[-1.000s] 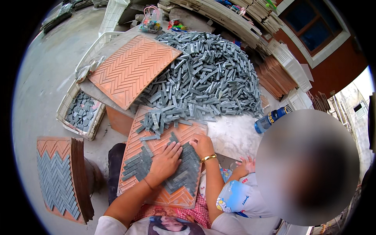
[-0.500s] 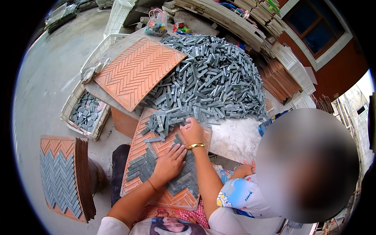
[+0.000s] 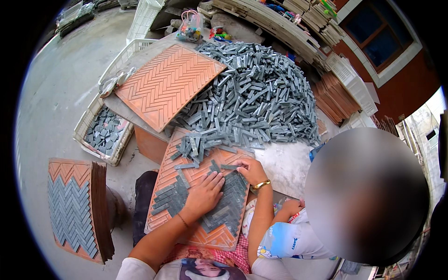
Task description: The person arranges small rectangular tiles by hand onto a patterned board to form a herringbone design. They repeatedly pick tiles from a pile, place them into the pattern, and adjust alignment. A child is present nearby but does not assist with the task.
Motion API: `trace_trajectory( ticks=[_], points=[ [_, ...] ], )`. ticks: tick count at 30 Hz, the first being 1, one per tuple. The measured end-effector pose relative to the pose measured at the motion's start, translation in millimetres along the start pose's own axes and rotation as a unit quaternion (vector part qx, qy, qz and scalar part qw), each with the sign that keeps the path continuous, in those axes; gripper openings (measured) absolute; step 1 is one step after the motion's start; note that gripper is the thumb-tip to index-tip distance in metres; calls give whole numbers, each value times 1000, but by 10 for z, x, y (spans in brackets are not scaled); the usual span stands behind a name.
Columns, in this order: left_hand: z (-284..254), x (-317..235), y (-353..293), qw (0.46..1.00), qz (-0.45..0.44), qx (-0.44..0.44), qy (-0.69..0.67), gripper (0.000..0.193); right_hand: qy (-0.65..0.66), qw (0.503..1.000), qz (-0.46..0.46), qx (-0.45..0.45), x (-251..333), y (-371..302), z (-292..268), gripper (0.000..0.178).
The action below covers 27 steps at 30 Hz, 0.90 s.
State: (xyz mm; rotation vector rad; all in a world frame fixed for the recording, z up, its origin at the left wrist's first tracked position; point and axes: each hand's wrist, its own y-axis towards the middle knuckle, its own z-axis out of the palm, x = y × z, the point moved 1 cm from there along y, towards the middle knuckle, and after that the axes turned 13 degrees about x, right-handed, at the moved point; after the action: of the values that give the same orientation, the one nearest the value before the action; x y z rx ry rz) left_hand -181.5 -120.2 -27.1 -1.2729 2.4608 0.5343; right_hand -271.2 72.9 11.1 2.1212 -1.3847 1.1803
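An orange tray (image 3: 210,239) with herringbone slots lies before me, partly filled with grey stone strips. My left hand (image 3: 204,193) rests flat on the laid strips, its fingers stretched out. Between the fingertips of my right hand (image 3: 252,171), which wears a gold bangle, is a grey stone strip (image 3: 228,166). That strip lies over the tray, just right of my left fingertips. A small heap of loose strips (image 3: 196,145) covers the tray's far end and merges into the large pile of grey strips (image 3: 261,93) on the table.
An unfilled orange tray (image 3: 170,84) lies at the far left of the table. Left of me stands a stack of trays (image 3: 70,210), the top one set with strips. A white crate (image 3: 114,161) holds grey pieces. A person in a printed shirt (image 3: 289,238) is close on my right.
My right hand has moved right and nearer from the edge of the loose heap, and now shows a strip in its fingers. My left hand stays nearly in place.
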Motion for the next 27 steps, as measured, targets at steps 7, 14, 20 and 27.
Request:
trace_trajectory(
  ticks=[7, 14, 20, 27],
  points=[
    [-2, 15, -35, 1000, -7, 3, 7, 46, 144, 985, 56, 73, 0, 16, -164, 19],
    [-5, -16, -2, 1000, -4, 4, 13, 47, -4, 999, -4, -31, -188, 176, -4, 14],
    [-7, 2, -9, 1000, -5, 1, 14, 47, -115, 993, -33, 6, -65, 194, 92, 12],
    [-19, -18, 9, 1000, -1, 3, 11, 47, -10, 985, 23, -172, -193, 128, 71, 12]
  ],
)
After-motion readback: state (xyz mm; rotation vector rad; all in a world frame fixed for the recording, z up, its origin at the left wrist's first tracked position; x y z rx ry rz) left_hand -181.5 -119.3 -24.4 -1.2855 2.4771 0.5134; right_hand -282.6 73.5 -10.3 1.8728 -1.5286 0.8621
